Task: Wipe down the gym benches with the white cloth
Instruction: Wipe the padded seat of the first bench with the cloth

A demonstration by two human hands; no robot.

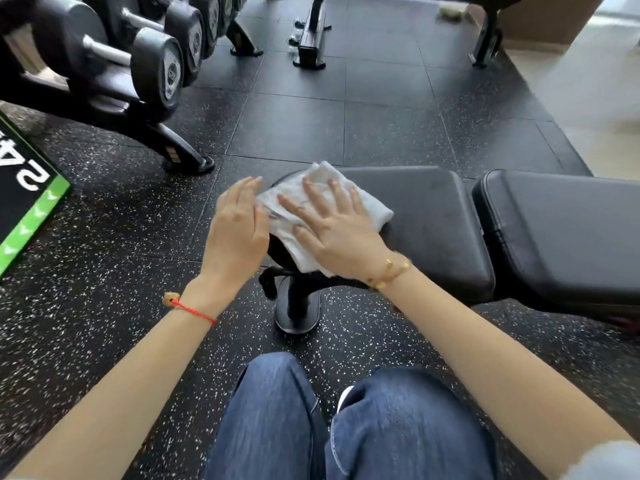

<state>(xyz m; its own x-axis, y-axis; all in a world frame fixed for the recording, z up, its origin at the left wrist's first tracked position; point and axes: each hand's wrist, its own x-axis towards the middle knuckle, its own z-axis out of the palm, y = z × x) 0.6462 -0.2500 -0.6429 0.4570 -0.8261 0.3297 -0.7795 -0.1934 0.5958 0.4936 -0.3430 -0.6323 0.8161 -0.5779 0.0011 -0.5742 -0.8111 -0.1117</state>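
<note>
A folded white cloth [367, 202] lies over the left end of a black padded bench seat [429, 220]. My right hand [332, 226] presses flat on the cloth, fingers spread. At the cloth's left edge is my left hand [239, 226], fingers together and straight, its thumb side touching the cloth; I cannot see whether it grips it. The bench's back pad [561, 230] continues to the right. Under the seat's end, the bench's black foot [298, 306] rests on the floor.
A dumbbell rack [114, 60] with several dumbbells stands at the upper left, its foot near the bench. A black and green mat [27, 202] lies at the left. Another bench frame [311, 36] stands farther back. My knees in blue jeans [346, 420] are below.
</note>
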